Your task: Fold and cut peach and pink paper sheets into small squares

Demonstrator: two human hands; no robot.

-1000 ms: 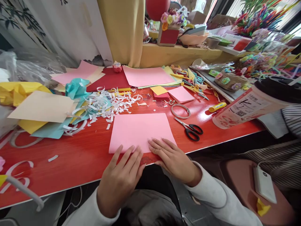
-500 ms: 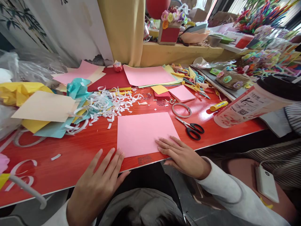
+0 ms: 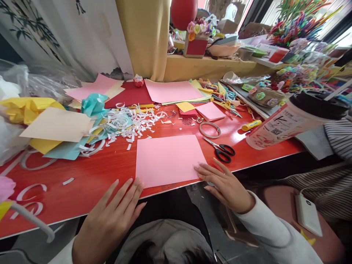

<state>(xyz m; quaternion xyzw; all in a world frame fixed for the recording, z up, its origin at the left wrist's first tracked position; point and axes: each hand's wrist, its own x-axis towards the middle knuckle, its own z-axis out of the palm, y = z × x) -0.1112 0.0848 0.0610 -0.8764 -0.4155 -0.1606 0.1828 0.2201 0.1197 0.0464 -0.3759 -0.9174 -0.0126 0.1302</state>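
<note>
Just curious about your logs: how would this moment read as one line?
left hand: flat, open, at pink sheet near-left corner | right hand: flat, open, at near-right corner | scissors: right of sheet, untouched

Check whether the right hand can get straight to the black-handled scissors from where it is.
Probably yes. The right hand lies flat at the pink sheet's near right corner, and the scissors lie just beyond its fingertips on bare red tabletop, nothing between.

Beyond the hands, a glossy red tabletop (image 3: 90, 176) meets a yellow curtain (image 3: 145, 36) and a wall hanging painted with bamboo (image 3: 68, 33); daylight enters a window (image 3: 338, 29) up right.
</note>
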